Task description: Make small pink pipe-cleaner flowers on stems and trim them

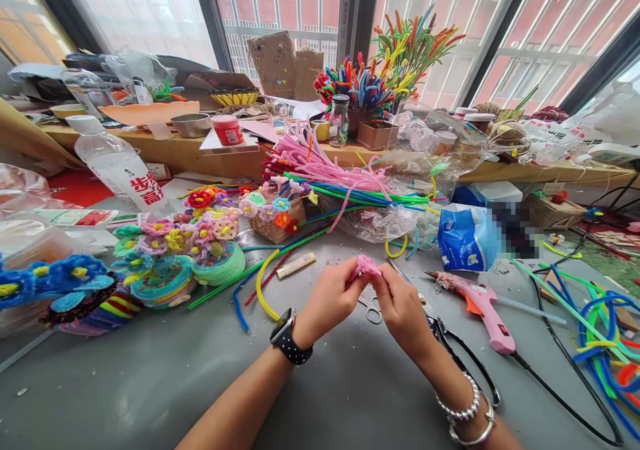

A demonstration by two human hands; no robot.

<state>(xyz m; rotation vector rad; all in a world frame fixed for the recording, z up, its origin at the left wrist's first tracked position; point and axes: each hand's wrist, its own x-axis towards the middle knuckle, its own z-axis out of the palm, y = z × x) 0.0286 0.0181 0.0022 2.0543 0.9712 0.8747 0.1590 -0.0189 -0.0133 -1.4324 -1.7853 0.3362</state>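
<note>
Landmark: pink glue gun (485, 300), on its side on the grey surface (200, 383), a clear stick (535, 310) poking from its back. Left of it, 2 hands meet at a small pink fuzzy piece (367, 265). Left hand (330, 297): fingers narrow, pinching the piece's left side. Right hand (404, 303): fingers likewise pinched, on its right edge. Probably gripped from 2 sides because it is soft and bends easily. Piece looks plush, crumpled; full outline covered.

Metal scissors (370, 305) lie left of the glue gun, partly behind the hands, likely put there for easy reach. Black handles (495, 391) just nearer the wearer than the glue gun; tool head hidden.

Beyond the glue gun, to its left: heap of pink stems (325, 163), furry, limp. Far left of it: round pots (220, 275), ridged like coiled rope, topped with fuzzy flowers (175, 240). Right of it: blue-green tangle (595, 350), loose loops.
</note>
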